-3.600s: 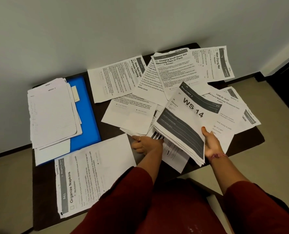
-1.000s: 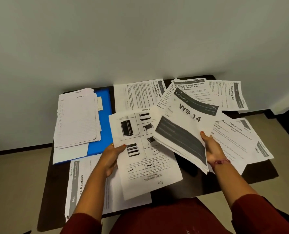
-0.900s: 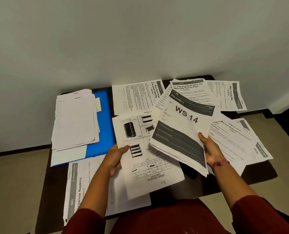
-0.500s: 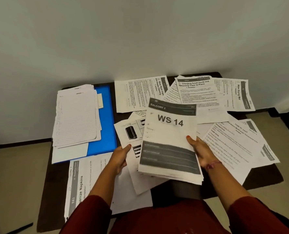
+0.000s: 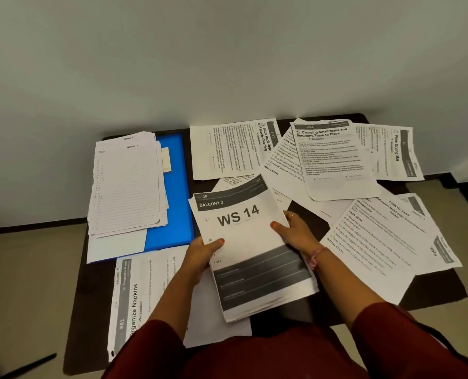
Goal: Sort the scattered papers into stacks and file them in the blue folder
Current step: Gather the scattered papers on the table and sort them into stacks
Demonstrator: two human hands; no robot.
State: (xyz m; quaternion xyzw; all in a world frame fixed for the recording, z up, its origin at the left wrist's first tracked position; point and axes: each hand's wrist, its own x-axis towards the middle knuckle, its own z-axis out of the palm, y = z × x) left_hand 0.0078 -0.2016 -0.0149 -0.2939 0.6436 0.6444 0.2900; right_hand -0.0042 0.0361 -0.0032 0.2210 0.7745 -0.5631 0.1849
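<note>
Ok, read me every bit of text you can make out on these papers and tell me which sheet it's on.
"2B", "BALCONY 2", "WS 14", "1 of 1": top sheet of the held stack.
"961", "Organize Napkins", "Workstation": near-left sheet.
"Shoe Rack Org… and Insole Cleaning": far-middle sheet.
"Charging Small Items and Returning Them to Place": far sheet.
"Wipe Drying Mat": far-right sheet.
"TASK GOAL", "INITIAL STATE": right sheet.
Body text and the lined pages: too small.
</note>
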